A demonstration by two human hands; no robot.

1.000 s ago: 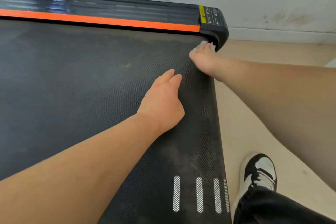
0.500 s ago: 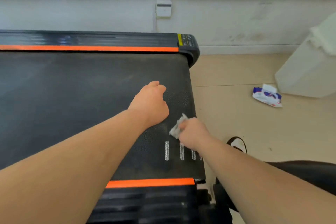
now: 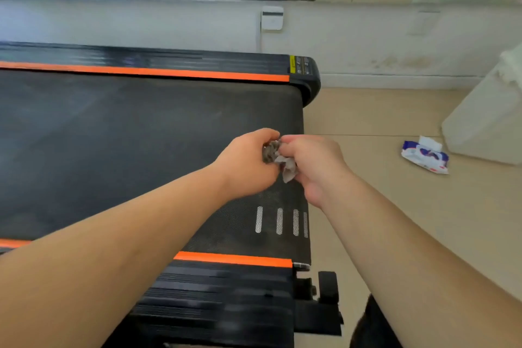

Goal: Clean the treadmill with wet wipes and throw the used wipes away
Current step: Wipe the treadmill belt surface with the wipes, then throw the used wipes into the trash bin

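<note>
The black treadmill belt (image 3: 127, 144) with orange side strips fills the left of the head view. Above its right end, my left hand (image 3: 248, 164) and my right hand (image 3: 313, 167) meet, both gripping one crumpled wet wipe (image 3: 275, 157). The wipe is grey-brown with dirt on the left part and whiter where it hangs below my right fingers. A blue and white pack of wet wipes (image 3: 425, 157) lies on the floor to the right, one sheet sticking out of its top.
A white bin (image 3: 488, 124) with a liner stands on the beige floor at the right, just behind the pack. A low white wall with a socket (image 3: 272, 17) and a mirror above runs behind the treadmill. Small black wheels (image 3: 327, 287) stick out at the treadmill's near corner.
My right hand pulled the wipe back from the far corner along the belt's edge and lifted it. My left hand left the belt and took hold of the wipe too.
</note>
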